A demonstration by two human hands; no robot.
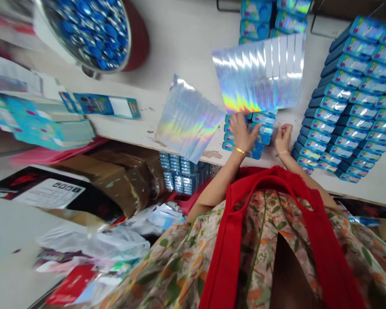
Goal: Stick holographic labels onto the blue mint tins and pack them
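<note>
My left hand (242, 132) lies with its fingers stretched out over a small pile of blue packets (263, 128) on the white table (186, 38). Its fingertips touch the lower edge of a shiny holographic sheet (260, 73) that rests over the pile. My right hand (283, 138) is just right of the pile with its fingers curled in; what they hold is hidden. A second holographic sheet (188, 120) lies to the left, overhanging the table edge.
Long rows of stacked blue packets (350, 98) fill the right of the table, with more stacks (270, 17) at the back. A metal bowl of blue pieces (90, 30) stands at the left. Cardboard boxes (122, 176), plastic bags (109, 244) and more packets (183, 174) lie below the table edge.
</note>
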